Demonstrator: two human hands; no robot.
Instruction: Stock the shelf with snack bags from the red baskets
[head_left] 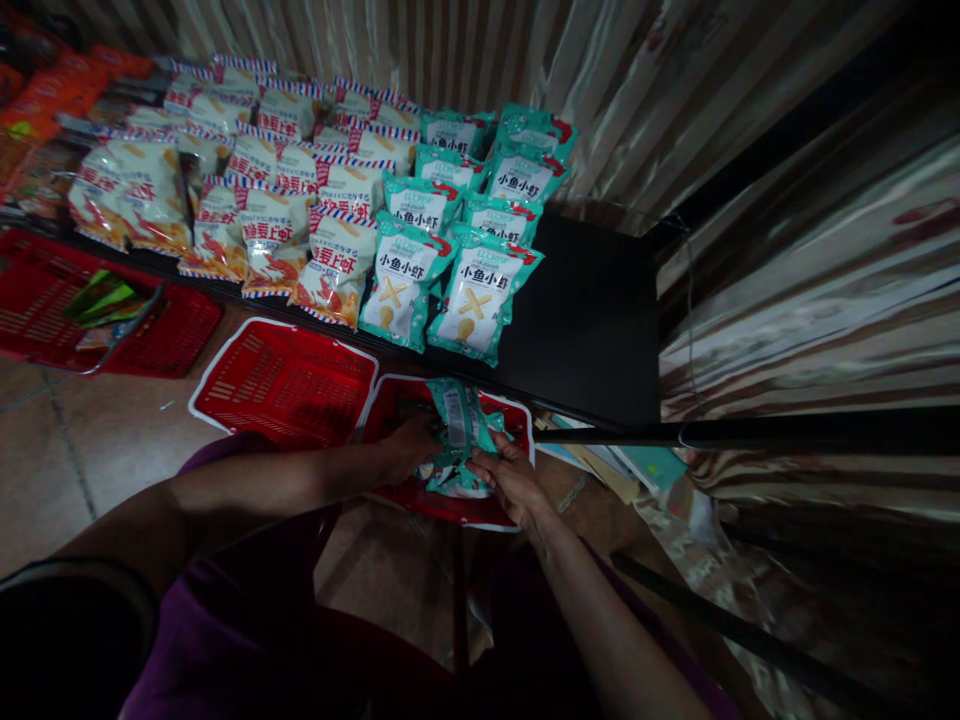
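Both my hands are down in a red basket (pixel 525 478) below the front edge of the black shelf. My left hand (pixel 409 450) is closed at the left side of a teal snack bag (pixel 459 420) whose back panel faces up; its fingertips are partly hidden in shadow. From the right, my right hand (pixel 514 478) has its fingers curled on the teal packaging. More teal bags lie beneath and beside it in the same basket, overlapping so that their edges are hard to separate.
On the black shelf (pixel 585 310) stand rows of teal snack bags (pixel 480 295) and white snack bags (pixel 330 265). A second red basket (pixel 289 385) and a third red basket (pixel 180 325) sit leftward on the tiled floor. A dark bar (pixel 750 432) and striped curtain (pixel 810 300) border the right.
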